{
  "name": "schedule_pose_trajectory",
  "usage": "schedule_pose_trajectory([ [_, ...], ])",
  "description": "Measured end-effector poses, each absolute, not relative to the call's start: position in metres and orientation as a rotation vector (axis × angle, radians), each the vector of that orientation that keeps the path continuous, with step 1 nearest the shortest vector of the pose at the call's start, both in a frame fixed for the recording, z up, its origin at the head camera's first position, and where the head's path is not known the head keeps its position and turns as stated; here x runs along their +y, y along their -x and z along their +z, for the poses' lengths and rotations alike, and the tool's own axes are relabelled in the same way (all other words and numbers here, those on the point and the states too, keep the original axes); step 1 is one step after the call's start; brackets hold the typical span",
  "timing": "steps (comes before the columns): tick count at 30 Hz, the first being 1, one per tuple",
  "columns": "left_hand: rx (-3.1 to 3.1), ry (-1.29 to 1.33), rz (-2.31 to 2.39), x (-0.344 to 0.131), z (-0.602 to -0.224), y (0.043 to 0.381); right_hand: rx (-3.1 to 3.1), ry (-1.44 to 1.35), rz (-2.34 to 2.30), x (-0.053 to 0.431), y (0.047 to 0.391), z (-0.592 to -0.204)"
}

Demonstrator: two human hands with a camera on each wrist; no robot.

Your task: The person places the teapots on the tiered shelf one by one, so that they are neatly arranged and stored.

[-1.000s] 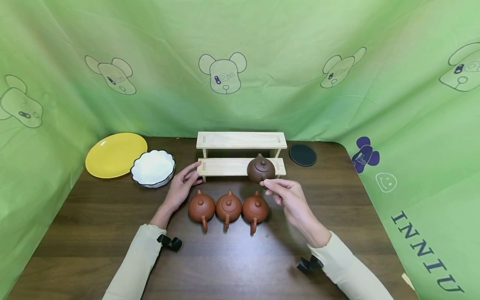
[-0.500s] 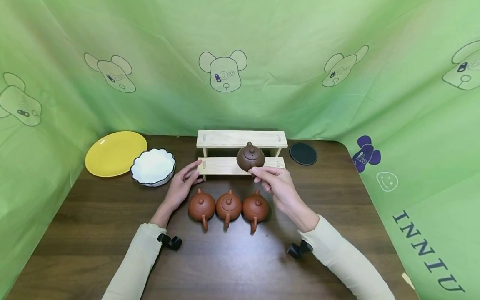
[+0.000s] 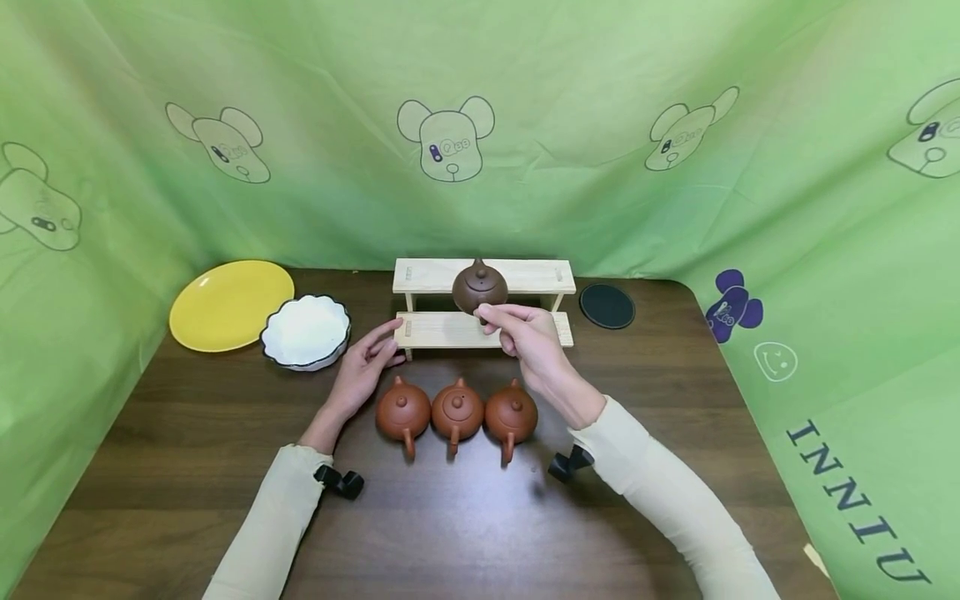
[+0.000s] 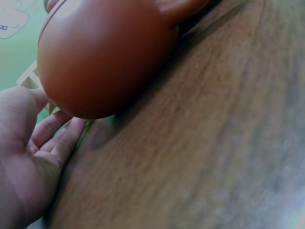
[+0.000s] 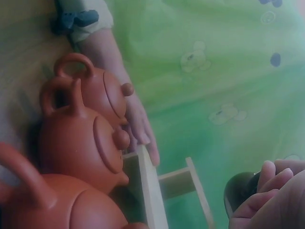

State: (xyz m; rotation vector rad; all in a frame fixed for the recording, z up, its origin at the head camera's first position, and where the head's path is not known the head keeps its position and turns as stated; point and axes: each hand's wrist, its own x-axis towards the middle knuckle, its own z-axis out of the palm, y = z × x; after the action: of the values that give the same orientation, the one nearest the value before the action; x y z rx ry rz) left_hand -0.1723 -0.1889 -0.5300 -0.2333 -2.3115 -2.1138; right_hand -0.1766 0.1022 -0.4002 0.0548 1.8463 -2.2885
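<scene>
A dark brown teapot appears in front of the upper board of a two-step wooden rack in the head view. My right hand pinches it by the handle, which faces me. Whether its base touches the board, I cannot tell. In the right wrist view, fingers hide much of the dark teapot. My left hand rests with extended fingers against the rack's lower left end. Three reddish-brown teapots, left, middle and right, stand in a row before the rack, handles towards me.
Left of the rack are a white scalloped bowl and a yellow plate. A black round coaster lies to its right. Green printed cloth hangs behind and beside the dark wooden table.
The right hand has carried the dark teapot leftward and away from me, from before the lower step to the upper one. The left hand and the three reddish teapots have stayed put.
</scene>
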Motion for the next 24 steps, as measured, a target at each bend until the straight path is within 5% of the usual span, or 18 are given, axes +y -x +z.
schedule_pose_trajectory([
  [24, -2.283, 0.251, -2.154, -0.189, -0.53, 0.173, 1.884, -0.133, -2.277, 0.068, 0.212, -0.402],
])
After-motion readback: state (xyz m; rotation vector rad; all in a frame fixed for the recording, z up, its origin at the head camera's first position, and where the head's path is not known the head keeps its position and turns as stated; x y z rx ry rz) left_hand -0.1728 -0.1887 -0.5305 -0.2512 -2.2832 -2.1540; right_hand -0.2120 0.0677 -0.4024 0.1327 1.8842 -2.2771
